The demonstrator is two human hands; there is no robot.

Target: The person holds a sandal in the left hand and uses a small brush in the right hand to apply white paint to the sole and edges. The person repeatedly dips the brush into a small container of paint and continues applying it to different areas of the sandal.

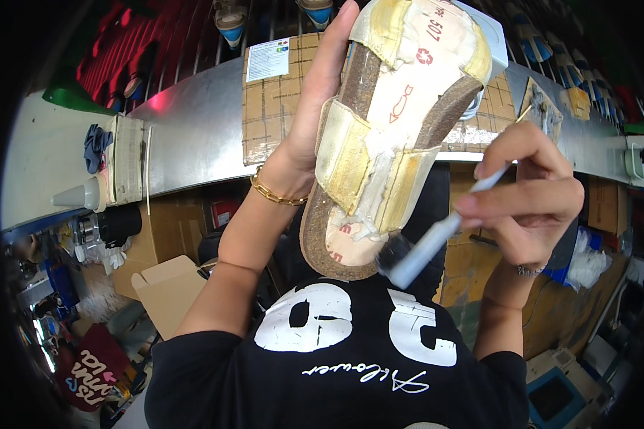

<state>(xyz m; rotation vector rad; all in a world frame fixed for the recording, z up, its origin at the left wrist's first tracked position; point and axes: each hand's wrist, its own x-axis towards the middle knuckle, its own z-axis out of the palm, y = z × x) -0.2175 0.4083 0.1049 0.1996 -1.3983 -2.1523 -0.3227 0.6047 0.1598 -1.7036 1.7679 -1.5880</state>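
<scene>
A long metal bench (193, 136) curves across the upper part of the view, with a cardboard sheet (272, 107) leaning at its far edge and a white cone-shaped thing (79, 194) near its left end. Below the bench's near edge, to the left, sits an open cardboard box (166, 286).

Held up in the air in front of the bench, not resting on it, is an unfinished sandal (379, 143), sole side up: a cork footbed rim, pale lasted straps folded over and stuck down across a light insole board. Its long axis runs from the upper right down to the lower left, heel end lowest.

The left hand (315, 107) is closed around the sandal's left edge, fingers hidden behind it and the thumb running up along the side; a gold chain bracelet (275, 191) sits on the wrist.

The right hand (533, 196) pinches the white handle of a small brush (426, 247), its grip shut on it. The dark bristles touch the sandal's heel end, so the brush lies below and to the right of the sandal, the handle slanting up toward the right hand. The right hand is nearer the bristle contact; the left carries the sandal.
</scene>
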